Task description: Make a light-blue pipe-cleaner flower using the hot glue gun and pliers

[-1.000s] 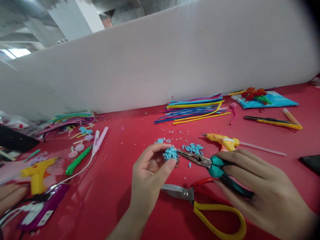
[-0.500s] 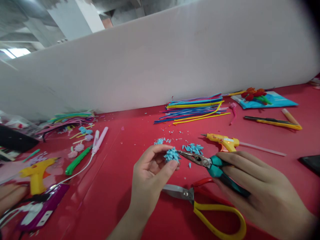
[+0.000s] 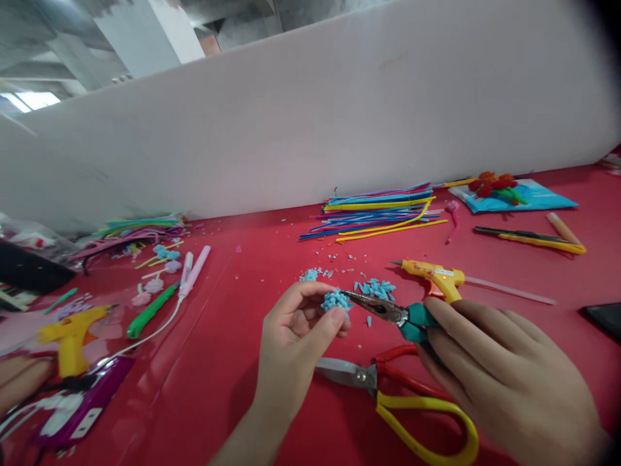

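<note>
Left hand pinches a small blue petal cluster between thumb and fingertips, above the red table near its front edge. Right hand is wrapped around teal-handled needle-nose pliers, tips at the cluster. Yellow-handled scissors lie under both hands; yellow glue gun just behind.
</note>
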The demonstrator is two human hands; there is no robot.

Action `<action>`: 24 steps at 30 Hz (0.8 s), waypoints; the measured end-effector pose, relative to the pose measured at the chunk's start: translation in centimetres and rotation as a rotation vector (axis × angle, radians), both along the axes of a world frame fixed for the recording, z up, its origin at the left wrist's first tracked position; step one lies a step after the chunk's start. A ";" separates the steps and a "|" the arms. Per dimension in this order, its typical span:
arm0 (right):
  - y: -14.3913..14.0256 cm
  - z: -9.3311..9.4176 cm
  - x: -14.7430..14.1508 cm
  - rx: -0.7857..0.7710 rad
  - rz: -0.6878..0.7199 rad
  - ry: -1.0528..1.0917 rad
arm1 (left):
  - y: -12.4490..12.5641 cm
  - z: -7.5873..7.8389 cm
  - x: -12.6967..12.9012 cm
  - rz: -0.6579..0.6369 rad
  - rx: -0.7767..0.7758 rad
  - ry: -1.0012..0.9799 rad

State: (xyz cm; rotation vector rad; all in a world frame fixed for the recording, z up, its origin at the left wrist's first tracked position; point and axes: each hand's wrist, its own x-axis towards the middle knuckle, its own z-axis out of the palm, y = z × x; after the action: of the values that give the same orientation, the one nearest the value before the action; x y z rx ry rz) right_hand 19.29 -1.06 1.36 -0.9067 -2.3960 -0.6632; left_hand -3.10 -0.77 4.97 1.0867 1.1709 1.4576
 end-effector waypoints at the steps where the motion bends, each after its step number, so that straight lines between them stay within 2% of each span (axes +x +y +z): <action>1: 0.1 0.1 0.0 0.003 -0.002 -0.004 | 0.0 0.0 0.0 0.000 -0.006 0.003; 4: 0.4 0.3 -0.1 -0.029 -0.005 0.071 | 0.1 0.1 0.0 0.007 -0.004 0.001; 11: 0.8 1.3 -0.5 -0.331 0.077 0.457 | 0.3 0.0 0.0 0.060 0.055 -0.023; 18: 0.6 1.3 -0.3 -0.413 0.080 0.438 | 0.2 -0.2 -0.1 0.053 0.076 -0.061; 24: 0.7 1.3 -0.2 -0.403 0.093 0.442 | 0.0 -0.1 0.0 0.045 0.081 -0.054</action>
State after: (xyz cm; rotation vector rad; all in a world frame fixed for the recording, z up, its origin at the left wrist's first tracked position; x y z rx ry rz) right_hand 19.04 -0.40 2.64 -0.9710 -2.1757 0.0664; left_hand -3.05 -0.73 4.83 1.0753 1.1124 1.5715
